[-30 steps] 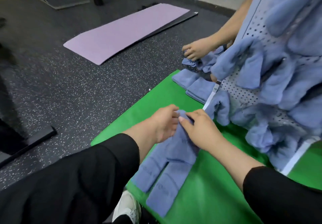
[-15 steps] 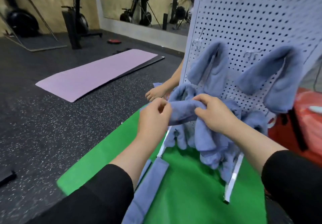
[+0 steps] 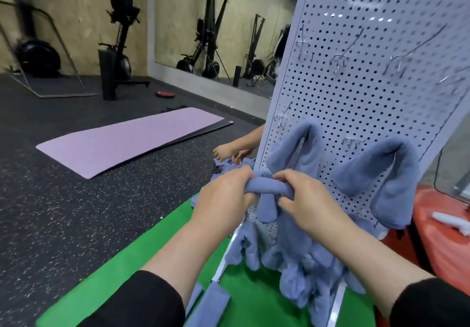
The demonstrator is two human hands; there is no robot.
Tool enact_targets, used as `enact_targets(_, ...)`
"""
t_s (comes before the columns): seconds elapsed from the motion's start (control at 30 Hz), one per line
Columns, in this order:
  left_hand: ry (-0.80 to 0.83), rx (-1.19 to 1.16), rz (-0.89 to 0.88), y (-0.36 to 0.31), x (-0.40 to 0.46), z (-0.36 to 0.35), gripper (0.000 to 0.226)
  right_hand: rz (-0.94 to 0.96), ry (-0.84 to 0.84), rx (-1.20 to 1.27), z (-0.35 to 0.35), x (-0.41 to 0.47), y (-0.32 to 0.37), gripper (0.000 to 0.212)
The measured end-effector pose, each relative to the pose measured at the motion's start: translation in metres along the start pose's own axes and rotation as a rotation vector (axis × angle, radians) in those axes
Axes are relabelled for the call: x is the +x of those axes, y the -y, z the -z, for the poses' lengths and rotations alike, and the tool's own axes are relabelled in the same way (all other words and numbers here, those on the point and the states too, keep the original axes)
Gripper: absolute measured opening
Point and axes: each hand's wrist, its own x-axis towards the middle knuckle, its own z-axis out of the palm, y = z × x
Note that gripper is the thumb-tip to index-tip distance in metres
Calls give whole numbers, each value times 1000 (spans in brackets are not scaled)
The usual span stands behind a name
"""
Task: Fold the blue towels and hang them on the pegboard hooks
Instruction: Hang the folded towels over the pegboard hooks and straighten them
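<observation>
Even, fairly bright indoor light falls from overhead; shadows stay faint; small white glints sit high on the pegboard (its straight edges bow, wide-angle bending); the whole frame is slightly soft; the hanging blue towels smear into fuzz.

Two folded blue towels hang high on one pegboard; two hands hold one rolled towel; one purple mat.
</observation>
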Motion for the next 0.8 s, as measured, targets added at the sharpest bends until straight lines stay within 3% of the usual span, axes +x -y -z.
enact_targets(0.2,-150,-15,-24,-5,45,33,9,-32,-167,53,12,32,9,13)
enact_targets(0.43,-227,-139,-17,-11,115,38,30,-126,-399,348,30,84,18,24)
enact_targets(0.6,-217,-345,-6,-18,164,30,36,-152,-519,396,54,128,14,27)
enact_targets(0.8,-247,-421,47,-32,216,20,33,-251,-585,406,79,176,0,26)
